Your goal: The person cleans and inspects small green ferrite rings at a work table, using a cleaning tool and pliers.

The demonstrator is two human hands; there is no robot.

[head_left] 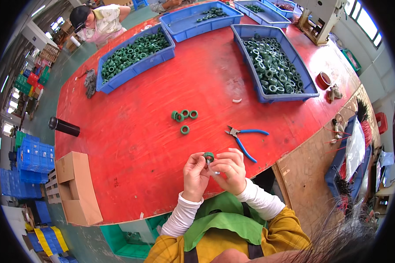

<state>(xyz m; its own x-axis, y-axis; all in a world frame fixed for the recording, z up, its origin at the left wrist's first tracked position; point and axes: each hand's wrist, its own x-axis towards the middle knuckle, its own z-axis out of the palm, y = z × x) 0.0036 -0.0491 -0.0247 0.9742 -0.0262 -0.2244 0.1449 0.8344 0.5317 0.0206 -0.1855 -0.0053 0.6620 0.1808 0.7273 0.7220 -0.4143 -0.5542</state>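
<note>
Near the table's front edge, my left hand point(195, 176) is closed on a small dark green ring point(209, 154), pinched between thumb and fingers. Close beside it, my right hand point(231, 170) has its fingers together on a thin pale strip point(212, 168) that runs up to the ring. What the strip is made of cannot be told. Beyond my hands lie several loose green rings point(180, 118), one of them a little nearer to me. Blue-handled cutting pliers point(245, 149) rest to the right with their handles spread.
Blue trays of green rings stand on the red table point(136, 162): one far left point(138, 72), one far right point(289, 97), others behind. A black bottle point(65, 126) and cardboard box point(90, 193) are at left. A wooden surface point(309, 175) adjoins at right. Another person point(102, 24) stands far left.
</note>
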